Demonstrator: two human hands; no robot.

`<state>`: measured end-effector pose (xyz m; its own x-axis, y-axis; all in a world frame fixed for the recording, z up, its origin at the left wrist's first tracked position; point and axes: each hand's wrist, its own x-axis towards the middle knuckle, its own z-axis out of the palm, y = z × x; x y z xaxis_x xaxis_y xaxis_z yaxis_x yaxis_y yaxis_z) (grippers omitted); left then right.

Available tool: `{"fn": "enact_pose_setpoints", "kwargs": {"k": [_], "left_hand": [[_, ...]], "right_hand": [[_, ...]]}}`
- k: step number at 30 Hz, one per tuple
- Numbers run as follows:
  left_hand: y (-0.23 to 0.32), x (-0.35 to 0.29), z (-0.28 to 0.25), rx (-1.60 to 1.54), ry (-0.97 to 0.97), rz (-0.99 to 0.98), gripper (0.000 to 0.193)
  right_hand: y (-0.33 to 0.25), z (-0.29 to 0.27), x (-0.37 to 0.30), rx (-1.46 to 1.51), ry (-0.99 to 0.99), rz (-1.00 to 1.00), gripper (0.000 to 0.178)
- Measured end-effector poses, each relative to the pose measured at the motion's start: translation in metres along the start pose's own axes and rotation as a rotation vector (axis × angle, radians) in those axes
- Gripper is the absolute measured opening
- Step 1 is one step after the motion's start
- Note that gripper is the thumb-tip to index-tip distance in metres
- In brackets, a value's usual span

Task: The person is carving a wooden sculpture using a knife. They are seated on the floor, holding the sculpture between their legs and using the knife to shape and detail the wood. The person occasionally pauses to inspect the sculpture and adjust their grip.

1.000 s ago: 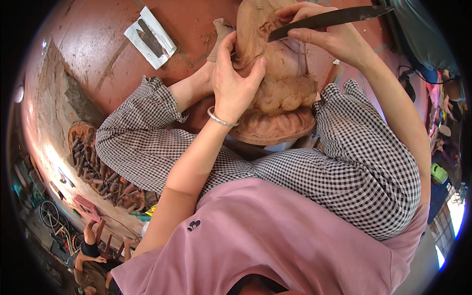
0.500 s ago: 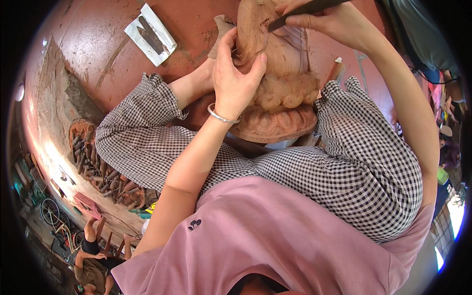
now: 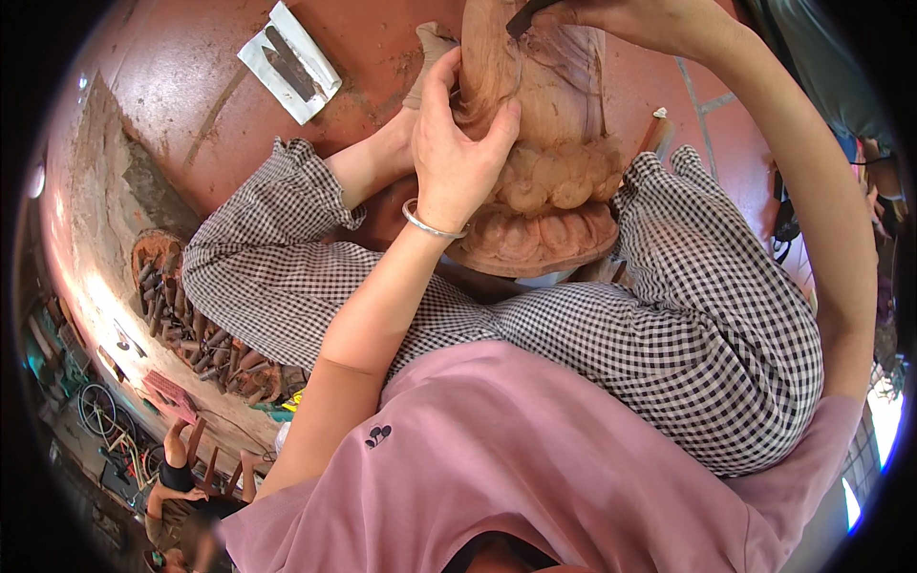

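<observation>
A wooden carving [image 3: 564, 95] stands between my legs, with a smooth curved upper part and a base of rounded carved lobes. My left hand [image 3: 465, 153] grips its left side, thumb on the front, fingers curled past the edge. At the top of the picture my right hand [image 3: 635, 21] holds a dark flat tool [image 3: 523, 19]. The tool's tip touches or nearly touches the upper carving, above my left thumb. Part of the right hand and the carving's top are cut off by the picture's edge.
Two dark flat blades [image 3: 289, 65] lie on white paper [image 3: 272, 88] on the red tiled floor [image 3: 181, 57]. To the left, a round container [image 3: 158, 250] holds several wooden-handled tools. Another person [image 3: 181, 506] sits at the lower left. My bare foot [image 3: 387, 158] rests beside the carving.
My right hand has moved up with the dark tool, which is now steeper and shows less of its length. The left hand keeps its hold on the carving.
</observation>
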<state>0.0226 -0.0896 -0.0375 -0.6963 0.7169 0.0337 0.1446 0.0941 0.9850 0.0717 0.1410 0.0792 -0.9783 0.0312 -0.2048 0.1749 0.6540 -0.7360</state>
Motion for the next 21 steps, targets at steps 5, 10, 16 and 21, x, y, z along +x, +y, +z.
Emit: {"fn": "enact_pose_setpoints", "kwargs": {"k": [5,10,16,21], "left_hand": [[0.01,-0.002,-0.001,-0.022,-0.037,-0.057,0.065],[0.01,-0.002,-0.003,-0.001,-0.036,-0.058,0.065],[0.001,0.0,0.001,0.026,0.013,0.025,0.068],[0.004,0.0,-0.001,-0.001,-0.011,-0.009,0.065]], "right_hand": [[0.002,-0.007,-0.001,-0.03,-0.085,-0.193,0.034],[-0.003,-0.006,0.001,-0.143,-0.037,-0.239,0.034],[0.01,-0.004,0.005,-0.098,-0.115,-0.299,0.027],[-0.021,-0.003,0.007,-0.259,0.003,-0.274,0.025]]}}
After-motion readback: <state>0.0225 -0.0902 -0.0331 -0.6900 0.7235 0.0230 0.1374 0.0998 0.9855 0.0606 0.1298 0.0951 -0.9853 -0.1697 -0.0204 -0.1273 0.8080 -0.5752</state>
